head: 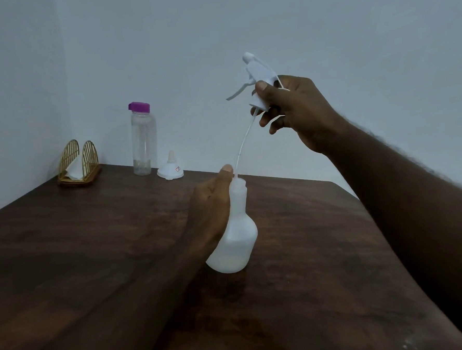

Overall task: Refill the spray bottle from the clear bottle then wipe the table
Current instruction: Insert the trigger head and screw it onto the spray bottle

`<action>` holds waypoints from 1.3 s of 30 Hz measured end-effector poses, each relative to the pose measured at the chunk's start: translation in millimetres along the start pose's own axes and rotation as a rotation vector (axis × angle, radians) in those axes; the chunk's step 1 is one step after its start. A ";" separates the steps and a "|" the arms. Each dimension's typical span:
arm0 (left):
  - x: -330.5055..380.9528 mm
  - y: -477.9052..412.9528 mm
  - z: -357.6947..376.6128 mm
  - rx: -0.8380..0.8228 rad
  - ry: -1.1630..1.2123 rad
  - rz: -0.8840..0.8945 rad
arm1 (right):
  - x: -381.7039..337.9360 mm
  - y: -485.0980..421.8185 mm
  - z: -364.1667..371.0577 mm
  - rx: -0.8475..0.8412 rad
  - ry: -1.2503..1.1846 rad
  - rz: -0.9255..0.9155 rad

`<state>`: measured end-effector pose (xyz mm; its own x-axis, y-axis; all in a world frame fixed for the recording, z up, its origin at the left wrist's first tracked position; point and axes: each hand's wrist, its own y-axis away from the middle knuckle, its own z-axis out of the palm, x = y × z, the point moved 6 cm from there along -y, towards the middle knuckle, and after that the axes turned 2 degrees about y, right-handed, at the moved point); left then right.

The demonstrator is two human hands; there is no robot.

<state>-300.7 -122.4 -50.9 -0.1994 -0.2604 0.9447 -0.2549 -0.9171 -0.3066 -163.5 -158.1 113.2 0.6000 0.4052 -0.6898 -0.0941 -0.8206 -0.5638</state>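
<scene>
Nearest the viewer, the left hand [212, 203] grips the spray bottle [235, 234] by its neck and shoulder, fingers curled round it, thumb up beside the open mouth; the bottle stands slightly tilted on the dark wooden counter [312, 278] and looks partly filled. Above it, the right hand [293, 111] holds the spray head [256, 78], thumb and fingers pinching its collar. The dip tube [245, 138] trails down, its tip at the mouth. Farther back stand a white funnel [170, 169], the capped clear bottle [142, 139] and a napkin holder [78, 164]. Risk: a tube snagging on the rim could tip the tilted bottle and spill liquid.
</scene>
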 end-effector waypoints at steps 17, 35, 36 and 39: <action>6.5 5.0 0.6 0.007 -0.105 0.152 | 5.0 45.1 35.5 -0.169 0.241 -0.075; -0.6 17.4 1.1 -0.064 -0.284 0.434 | 29.5 71.0 61.2 -0.168 0.348 -0.086; -0.7 17.8 1.1 -0.061 -0.281 0.437 | 31.1 70.6 61.7 -0.164 0.333 -0.077; -1.3 18.8 0.7 -0.029 -0.304 0.458 | 36.3 70.1 62.3 -0.138 0.286 -0.053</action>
<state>-304.6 -139.5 -57.8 -0.0150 -0.7103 0.7037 -0.2332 -0.6819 -0.6933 -197.8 -175.8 20.3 0.8023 0.3351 -0.4941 0.0401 -0.8560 -0.5153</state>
